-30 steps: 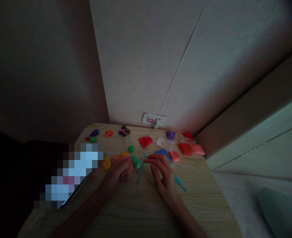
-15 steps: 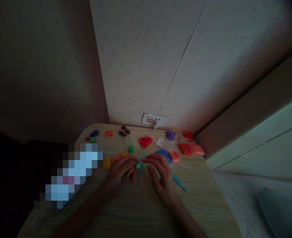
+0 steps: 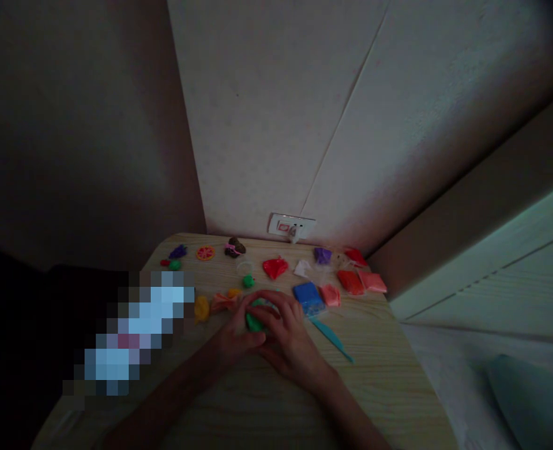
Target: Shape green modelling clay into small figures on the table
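Note:
Both hands meet over the near middle of the table. Between them is a green packet of modelling clay [image 3: 254,321], partly covered by fingers. My left hand [image 3: 239,331] is curled around its left side, thumb below. From the right, my right hand [image 3: 283,325] closes over it with bent fingers. Just beyond the hands lies a small green clay ball [image 3: 248,281]. A blue clay packet [image 3: 308,296] and a turquoise modelling tool [image 3: 333,340] lie to the right of my right hand. An orange wrapper [image 3: 223,302] and a yellow clay lump [image 3: 202,308] are left of my left hand.
Along the back are a purple clay piece [image 3: 177,251], an orange-slice shape [image 3: 206,253], a brown shape [image 3: 234,247] and a red packet [image 3: 275,267]. Several more packets [image 3: 350,282] lie at right. A wall socket [image 3: 291,227] is behind the table. A blurred bright patch covers the left edge.
My right hand has moved left to meet my left hand and now closes over the green packet. The blue packet shows more fully. The thin turquoise stick is now mostly hidden.

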Action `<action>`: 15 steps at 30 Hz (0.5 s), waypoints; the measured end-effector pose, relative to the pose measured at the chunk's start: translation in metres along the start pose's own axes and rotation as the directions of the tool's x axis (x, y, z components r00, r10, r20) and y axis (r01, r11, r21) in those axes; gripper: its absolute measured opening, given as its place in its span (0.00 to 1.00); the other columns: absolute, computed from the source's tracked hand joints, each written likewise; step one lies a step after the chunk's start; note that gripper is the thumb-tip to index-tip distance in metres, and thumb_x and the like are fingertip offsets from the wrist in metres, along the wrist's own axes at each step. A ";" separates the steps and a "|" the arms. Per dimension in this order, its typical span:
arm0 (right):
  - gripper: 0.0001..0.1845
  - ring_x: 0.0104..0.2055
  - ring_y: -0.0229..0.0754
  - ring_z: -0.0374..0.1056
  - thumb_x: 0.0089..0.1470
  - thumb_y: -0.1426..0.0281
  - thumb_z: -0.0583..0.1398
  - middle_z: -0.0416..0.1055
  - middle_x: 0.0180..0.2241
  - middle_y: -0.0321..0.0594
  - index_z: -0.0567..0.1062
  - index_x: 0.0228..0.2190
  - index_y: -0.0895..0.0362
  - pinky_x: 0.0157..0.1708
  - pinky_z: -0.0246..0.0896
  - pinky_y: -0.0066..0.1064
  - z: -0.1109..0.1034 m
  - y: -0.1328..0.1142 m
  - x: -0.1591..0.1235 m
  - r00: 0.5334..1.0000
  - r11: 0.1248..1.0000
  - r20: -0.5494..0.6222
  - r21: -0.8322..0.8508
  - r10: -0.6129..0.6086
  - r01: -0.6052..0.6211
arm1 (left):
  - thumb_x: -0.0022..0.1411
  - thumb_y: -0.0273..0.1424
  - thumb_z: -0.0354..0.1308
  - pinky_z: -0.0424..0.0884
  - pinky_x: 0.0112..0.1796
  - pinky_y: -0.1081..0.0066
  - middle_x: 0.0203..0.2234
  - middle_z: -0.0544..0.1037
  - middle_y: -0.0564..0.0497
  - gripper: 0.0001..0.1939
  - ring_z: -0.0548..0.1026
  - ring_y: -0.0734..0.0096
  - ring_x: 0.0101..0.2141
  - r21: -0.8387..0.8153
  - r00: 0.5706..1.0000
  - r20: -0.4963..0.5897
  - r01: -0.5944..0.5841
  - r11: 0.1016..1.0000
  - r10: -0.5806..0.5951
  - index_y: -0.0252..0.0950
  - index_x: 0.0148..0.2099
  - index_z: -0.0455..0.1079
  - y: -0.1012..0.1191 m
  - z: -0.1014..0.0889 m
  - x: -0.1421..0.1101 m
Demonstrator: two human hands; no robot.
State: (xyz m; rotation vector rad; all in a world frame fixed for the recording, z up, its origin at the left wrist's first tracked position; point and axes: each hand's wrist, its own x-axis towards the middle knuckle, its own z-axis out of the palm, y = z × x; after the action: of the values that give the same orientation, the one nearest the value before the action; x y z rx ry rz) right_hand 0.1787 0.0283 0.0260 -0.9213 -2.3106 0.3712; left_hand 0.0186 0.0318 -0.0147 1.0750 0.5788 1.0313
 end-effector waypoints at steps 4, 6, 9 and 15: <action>0.20 0.54 0.51 0.58 0.58 0.73 0.57 0.66 0.52 0.48 0.66 0.53 0.54 0.51 0.54 0.45 0.002 0.002 0.000 0.998 0.999 -0.061 -0.019 -0.027 0.026 | 0.52 0.33 0.63 0.65 0.52 0.57 0.50 0.72 0.49 0.31 0.68 0.56 0.54 -0.068 0.995 0.038 -0.093 0.993 0.095 0.45 0.58 0.59 -0.005 0.007 0.002; 0.18 0.52 0.50 0.61 0.59 0.73 0.56 0.69 0.48 0.47 0.67 0.52 0.54 0.50 0.55 0.44 0.001 0.003 -0.001 0.994 1.000 -0.101 0.010 -0.028 0.030 | 0.52 0.35 0.63 0.66 0.52 0.59 0.51 0.71 0.49 0.33 0.68 0.56 0.55 -0.050 0.995 0.033 -0.095 0.994 0.097 0.44 0.59 0.57 -0.002 0.007 0.004; 0.18 0.48 0.47 0.64 0.59 0.74 0.55 0.71 0.45 0.44 0.66 0.51 0.53 0.48 0.57 0.42 -0.001 0.004 -0.003 0.987 0.996 -0.157 0.092 0.017 -0.002 | 0.53 0.38 0.61 0.72 0.44 0.62 0.46 0.74 0.48 0.31 0.75 0.60 0.47 0.081 0.998 -0.023 -0.054 0.995 0.056 0.43 0.58 0.57 0.012 0.005 0.009; 0.19 0.49 0.46 0.67 0.61 0.74 0.52 0.71 0.47 0.44 0.65 0.53 0.52 0.47 0.62 0.38 -0.001 0.010 -0.009 0.898 0.936 -0.316 0.272 0.306 -0.224 | 0.61 0.27 0.52 0.71 0.46 0.60 0.45 0.72 0.44 0.11 0.71 0.60 0.47 0.820 0.939 -0.199 0.002 0.573 0.282 0.35 0.45 0.69 0.055 -0.003 0.021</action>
State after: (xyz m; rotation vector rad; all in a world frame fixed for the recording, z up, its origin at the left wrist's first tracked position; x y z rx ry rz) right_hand 0.1892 0.0292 0.0182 -1.0915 -1.7747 0.5276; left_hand 0.0036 0.0582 0.0364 1.8130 1.3387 1.0990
